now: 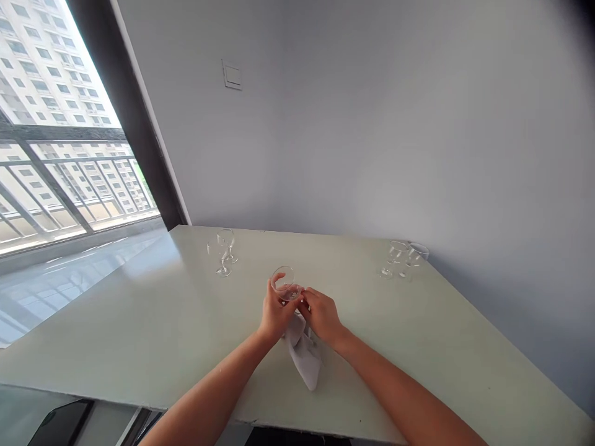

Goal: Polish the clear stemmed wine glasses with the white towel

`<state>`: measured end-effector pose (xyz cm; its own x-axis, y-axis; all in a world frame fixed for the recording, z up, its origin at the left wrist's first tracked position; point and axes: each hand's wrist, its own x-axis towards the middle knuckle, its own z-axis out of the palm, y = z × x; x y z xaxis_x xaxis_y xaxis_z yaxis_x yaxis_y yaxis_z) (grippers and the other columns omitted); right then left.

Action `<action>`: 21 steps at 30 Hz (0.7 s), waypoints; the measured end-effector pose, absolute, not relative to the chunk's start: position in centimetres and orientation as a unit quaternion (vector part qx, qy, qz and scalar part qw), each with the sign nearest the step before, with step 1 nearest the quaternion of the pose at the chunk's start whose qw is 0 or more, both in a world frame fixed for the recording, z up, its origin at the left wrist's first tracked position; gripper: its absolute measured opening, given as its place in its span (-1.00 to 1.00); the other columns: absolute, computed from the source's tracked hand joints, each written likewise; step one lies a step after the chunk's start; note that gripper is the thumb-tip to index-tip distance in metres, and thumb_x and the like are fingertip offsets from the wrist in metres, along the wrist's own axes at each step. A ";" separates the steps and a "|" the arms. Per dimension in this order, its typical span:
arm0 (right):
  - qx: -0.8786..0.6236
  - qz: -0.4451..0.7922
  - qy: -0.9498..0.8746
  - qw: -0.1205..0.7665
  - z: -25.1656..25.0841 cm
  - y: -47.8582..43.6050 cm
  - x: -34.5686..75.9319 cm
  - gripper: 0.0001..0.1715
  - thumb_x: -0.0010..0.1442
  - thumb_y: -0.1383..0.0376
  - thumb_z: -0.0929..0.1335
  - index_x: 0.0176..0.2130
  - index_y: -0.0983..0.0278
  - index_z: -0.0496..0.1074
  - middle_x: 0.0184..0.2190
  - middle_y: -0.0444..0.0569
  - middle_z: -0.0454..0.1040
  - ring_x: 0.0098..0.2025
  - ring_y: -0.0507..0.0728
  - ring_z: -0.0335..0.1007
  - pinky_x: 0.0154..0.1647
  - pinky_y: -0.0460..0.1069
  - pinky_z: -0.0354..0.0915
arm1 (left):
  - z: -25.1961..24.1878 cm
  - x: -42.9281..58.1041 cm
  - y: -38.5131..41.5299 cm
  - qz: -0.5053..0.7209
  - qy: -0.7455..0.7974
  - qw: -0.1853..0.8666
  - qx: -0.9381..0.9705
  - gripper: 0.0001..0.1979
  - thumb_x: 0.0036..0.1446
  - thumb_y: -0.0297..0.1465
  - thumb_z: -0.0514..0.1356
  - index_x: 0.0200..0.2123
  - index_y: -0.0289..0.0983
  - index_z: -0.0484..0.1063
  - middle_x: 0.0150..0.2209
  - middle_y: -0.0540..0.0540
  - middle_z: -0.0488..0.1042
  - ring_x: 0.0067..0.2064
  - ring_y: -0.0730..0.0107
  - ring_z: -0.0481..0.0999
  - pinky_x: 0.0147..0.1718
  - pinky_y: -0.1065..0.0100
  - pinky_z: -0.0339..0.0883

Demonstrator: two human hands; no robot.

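A clear stemmed glass (284, 282) is held up over the middle of the pale green table (139, 322). My left hand (274, 313) is wrapped round its bowl from the left. My right hand (321, 316) is closed on a white cloth (304, 356), pressing it against the glass from the right. The cloth hangs down from between the hands to the table top. The stem of the held glass is hidden behind my fingers.
Two clear stemmed glasses (222, 251) stand at the table's back left, and two more stemmed glasses (403, 258) at the back right near the grey wall. A large window (56, 142) with a railing is on the left. A wall switch (231, 75) sits high on the wall.
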<state>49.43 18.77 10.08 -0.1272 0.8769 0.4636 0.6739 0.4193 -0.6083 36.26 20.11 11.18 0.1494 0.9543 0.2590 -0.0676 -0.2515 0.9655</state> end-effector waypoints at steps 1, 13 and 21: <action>-0.530 0.128 -0.741 0.393 10.0 19.2 49.7 -0.72 0.19 0.14 0.20 -0.35 0.14 0.44 -0.47 -0.08 0.41 -0.45 0.08 0.28 -0.42 -0.06 0.10 | 10.9 36.3 20.3 0.524 0.382 0.476 0.594 -0.42 -0.09 -0.36 0.23 -0.01 -0.17 0.04 -0.20 -0.09 0.46 -0.33 0.44 0.45 -0.30 0.36 0.28; -0.818 0.099 -0.503 0.261 9.3 26.4 63.5 -0.78 0.13 0.27 0.22 -0.38 0.27 0.42 -0.43 0.03 0.47 -0.33 0.15 0.38 -0.38 -0.05 0.13 | 7.6 36.0 22.4 0.347 0.426 0.511 0.661 -0.43 -0.09 -0.34 0.18 0.05 -0.15 0.13 -0.34 0.00 0.46 -0.46 0.48 0.36 -0.40 0.42 0.22; -0.861 0.115 -0.425 0.254 8.0 27.7 68.6 -0.79 0.11 0.29 0.22 -0.40 0.30 0.42 -0.41 0.05 0.48 -0.40 0.11 0.38 -0.44 -0.07 0.13 | 7.5 36.0 22.5 0.355 0.426 0.533 0.639 -0.42 -0.08 -0.32 0.17 0.06 -0.17 0.11 -0.42 0.01 0.46 -0.45 0.45 0.36 -0.40 0.42 0.18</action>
<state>68.60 27.66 8.02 0.6117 0.7908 0.0189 0.6742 -0.5087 -0.5354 35.99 22.48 7.49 0.3850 0.9229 0.0006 0.1660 -0.0699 0.9836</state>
